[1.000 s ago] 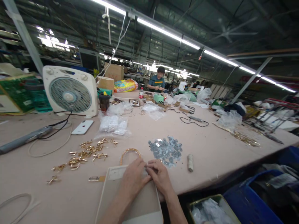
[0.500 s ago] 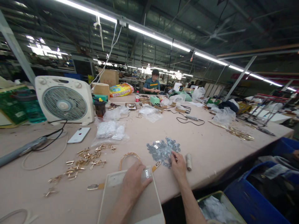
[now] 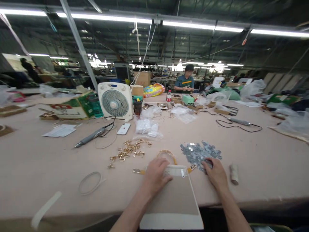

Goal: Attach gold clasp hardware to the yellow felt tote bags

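A flat beige and white bag panel (image 3: 174, 199) lies at the table's near edge, with a tan curved handle (image 3: 166, 153) at its far end. My left hand (image 3: 156, 174) rests on the panel's top end, fingers spread flat. My right hand (image 3: 215, 171) reaches into a pile of small silver metal plates (image 3: 198, 151) to the right, its fingertips curled down among them. I cannot tell whether it holds one. Gold metal fittings (image 3: 129, 149) are scattered left of the handle.
A small cylinder roll (image 3: 233, 174) lies right of my right hand. A white box fan (image 3: 116, 101), a white phone (image 3: 123, 128), a grey corded tool (image 3: 89, 138), plastic bags (image 3: 146, 127) and a white loop (image 3: 90, 182) are on the table. Another person (image 3: 185, 82) works at the far end.
My right hand left the panel and moved right into the silver plates. The view swung left and widened. My left hand stayed on the panel.
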The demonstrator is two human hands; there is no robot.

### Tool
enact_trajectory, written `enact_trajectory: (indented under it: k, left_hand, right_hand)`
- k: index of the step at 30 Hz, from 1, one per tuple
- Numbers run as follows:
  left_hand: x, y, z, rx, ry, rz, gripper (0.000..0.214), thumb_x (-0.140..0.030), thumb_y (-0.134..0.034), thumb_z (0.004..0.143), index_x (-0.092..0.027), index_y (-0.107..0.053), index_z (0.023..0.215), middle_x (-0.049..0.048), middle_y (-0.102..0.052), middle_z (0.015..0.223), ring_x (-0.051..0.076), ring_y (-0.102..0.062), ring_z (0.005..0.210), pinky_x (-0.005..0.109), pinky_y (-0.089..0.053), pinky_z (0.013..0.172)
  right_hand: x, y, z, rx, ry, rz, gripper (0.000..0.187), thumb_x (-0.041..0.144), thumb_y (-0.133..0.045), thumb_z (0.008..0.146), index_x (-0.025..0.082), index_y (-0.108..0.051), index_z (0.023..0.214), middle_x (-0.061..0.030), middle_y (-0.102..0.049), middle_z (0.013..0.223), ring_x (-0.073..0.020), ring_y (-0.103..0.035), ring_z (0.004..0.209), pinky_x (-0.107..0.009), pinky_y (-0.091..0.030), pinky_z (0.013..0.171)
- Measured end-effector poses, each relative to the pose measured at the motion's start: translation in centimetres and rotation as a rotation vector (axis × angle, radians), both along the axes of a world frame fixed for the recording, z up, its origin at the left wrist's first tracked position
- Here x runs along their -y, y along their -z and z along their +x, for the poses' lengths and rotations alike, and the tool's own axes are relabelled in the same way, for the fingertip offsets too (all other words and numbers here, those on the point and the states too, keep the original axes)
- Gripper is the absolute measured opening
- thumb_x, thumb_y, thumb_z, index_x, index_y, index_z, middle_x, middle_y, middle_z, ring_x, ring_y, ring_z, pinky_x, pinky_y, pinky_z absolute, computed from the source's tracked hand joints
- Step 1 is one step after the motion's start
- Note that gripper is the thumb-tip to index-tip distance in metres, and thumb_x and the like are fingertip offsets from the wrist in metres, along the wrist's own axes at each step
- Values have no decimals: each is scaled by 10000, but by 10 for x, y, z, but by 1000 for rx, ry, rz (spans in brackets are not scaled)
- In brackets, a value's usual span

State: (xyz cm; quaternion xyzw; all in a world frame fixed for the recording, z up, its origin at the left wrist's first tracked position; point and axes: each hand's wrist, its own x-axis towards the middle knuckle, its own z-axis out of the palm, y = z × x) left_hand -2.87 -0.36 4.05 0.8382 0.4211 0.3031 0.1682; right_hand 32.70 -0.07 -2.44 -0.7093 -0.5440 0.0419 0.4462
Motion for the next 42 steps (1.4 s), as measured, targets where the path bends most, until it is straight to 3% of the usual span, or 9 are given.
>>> enact_trajectory:
  k: [3,6,11,13,18,22,29,35,42]
  left_hand:
    - [6,7,-23,14,-73,6,539,-399,-914,735,-279,-702,1215,65,-698,1309,311,-582,1264,524,-471,1104]
    - [10,19,-30,53,-108,-23,514,-445,-880,778,-304,-714,1245,48,-711,1308,289,-589,1252,508,-467,1107]
    - [12,25,-30,32,-88,-21,534,-500,-843,804,-336,-702,1292,32,-706,1320,291,-562,1269,506,-458,1098]
    - [11,24,-31,29,-88,-24,540,-520,-838,802,-337,-704,1292,39,-709,1309,300,-562,1263,509,-459,1089]
    - [10,23,-33,44,-99,-28,529,-523,-835,801,-328,-712,1277,33,-722,1261,292,-569,1223,489,-462,1087]
    - [11,22,-32,47,-94,-29,531,-489,-851,791,-356,-704,1283,19,-719,1239,286,-568,1203,477,-471,1078]
    - [14,21,-34,29,-89,4,486,-460,-807,843,-357,-683,1301,22,-699,1271,290,-533,1271,497,-432,1131]
    - [14,23,-30,16,-99,57,269,-306,-536,1042,-297,-698,1257,50,-704,1235,256,-545,1245,457,-450,1105]
    - [-2,31,-24,83,-111,-17,214,-395,-728,943,-265,-771,1107,36,-750,1106,251,-587,1090,423,-486,1001]
  right_hand:
    - [3,2,-2,-32,20,-24,434,608,-607,863,223,-742,1011,-110,-765,1002,-288,-683,861,-443,-517,854]
    - [7,0,-10,-105,102,83,507,663,-630,853,214,-768,1043,-128,-779,1061,-290,-702,874,-447,-534,865]
    - [9,-17,-45,-459,81,225,581,620,-780,786,175,-747,1158,-131,-779,1049,-269,-732,871,-417,-591,822]
    - [9,-30,-68,-515,-49,160,510,584,-818,770,193,-778,1096,-111,-787,1001,-256,-730,832,-406,-603,788]
    - [8,-67,-131,-348,-649,-75,248,469,-746,880,269,-837,995,-79,-791,1009,-267,-716,941,-409,-591,873]
    - [5,-78,-159,-202,-835,-188,190,386,-677,933,302,-838,989,-49,-786,978,-255,-715,946,-381,-563,883]
    - [2,-76,-165,-146,-859,-254,202,349,-632,951,293,-818,1005,-43,-784,1003,-270,-702,974,-396,-528,919]
    - [13,-52,-168,-255,-598,-59,241,412,-608,981,247,-773,1039,-76,-752,1023,-266,-679,972,-385,-521,891]
    - [21,-26,-179,-209,-508,109,222,346,-548,1028,240,-734,1087,-76,-720,1046,-245,-668,996,-400,-521,938]
